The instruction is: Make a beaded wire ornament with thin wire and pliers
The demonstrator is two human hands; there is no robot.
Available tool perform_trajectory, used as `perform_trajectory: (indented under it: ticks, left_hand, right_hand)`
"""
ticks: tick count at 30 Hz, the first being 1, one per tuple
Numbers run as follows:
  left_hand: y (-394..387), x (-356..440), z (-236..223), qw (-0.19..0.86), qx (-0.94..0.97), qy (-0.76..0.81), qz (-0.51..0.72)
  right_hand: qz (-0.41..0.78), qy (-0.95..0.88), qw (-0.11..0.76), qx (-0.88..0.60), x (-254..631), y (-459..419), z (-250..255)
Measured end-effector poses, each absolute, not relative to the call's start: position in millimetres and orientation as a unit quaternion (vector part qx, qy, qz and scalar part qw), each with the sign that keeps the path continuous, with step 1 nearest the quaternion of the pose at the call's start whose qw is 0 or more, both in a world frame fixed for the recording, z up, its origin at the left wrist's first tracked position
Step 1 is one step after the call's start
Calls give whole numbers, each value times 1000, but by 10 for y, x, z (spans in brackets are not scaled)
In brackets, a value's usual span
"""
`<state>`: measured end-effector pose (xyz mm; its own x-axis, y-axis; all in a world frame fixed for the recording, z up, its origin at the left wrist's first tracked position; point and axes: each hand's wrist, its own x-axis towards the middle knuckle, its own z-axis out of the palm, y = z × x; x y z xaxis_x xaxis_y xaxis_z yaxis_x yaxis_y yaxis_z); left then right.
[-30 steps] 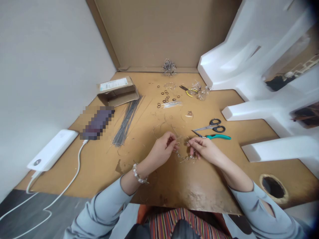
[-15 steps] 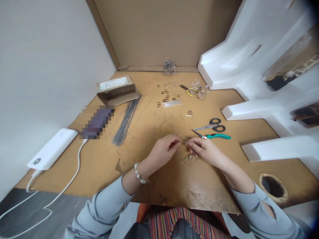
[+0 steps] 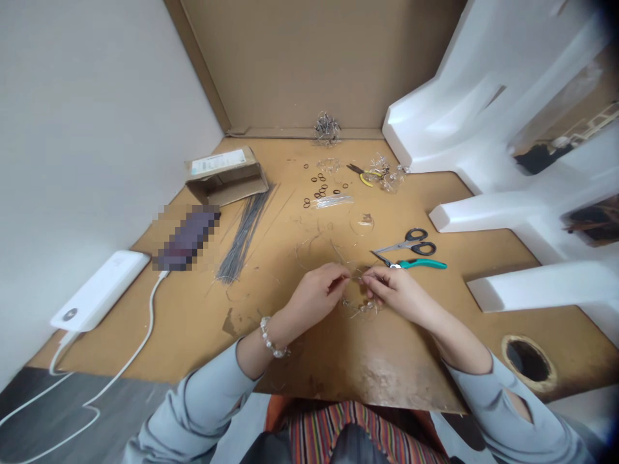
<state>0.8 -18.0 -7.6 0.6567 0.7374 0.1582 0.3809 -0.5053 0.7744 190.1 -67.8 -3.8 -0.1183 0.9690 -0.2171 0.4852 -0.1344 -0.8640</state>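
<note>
A brown cardboard sheet (image 3: 203,322) covers the floor, with one white foam block (image 3: 483,129) at its right. One open small carton (image 3: 225,175) lies on its side — its contents cannot be made out. One bundle of grey wires (image 3: 242,235) lies beside it. One pair of scissors (image 3: 411,245) and one pair of teal-handled pliers (image 3: 418,263) lie near the right hand (image 3: 394,291). Left hand (image 3: 319,293) and right hand both pinch a thin beaded wire (image 3: 360,303) — low between them, over the cardboard's middle.

Soft, even daylight (faint shadows); edges bow outward, dark vignette at right corners.
</note>
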Motion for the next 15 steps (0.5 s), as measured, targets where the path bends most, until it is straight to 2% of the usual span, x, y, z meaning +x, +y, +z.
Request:
perform_trajectory:
  ticks: [7,15]
  left_hand:
    - [-201,5,-57,291,874,321,218]
    - [-237,28,-81,290,880,324,191]
  right_hand:
    - [420,-600,279,-621,1880,-665,-24]
    - [390,-630,266,-616,1900,-672,-47]
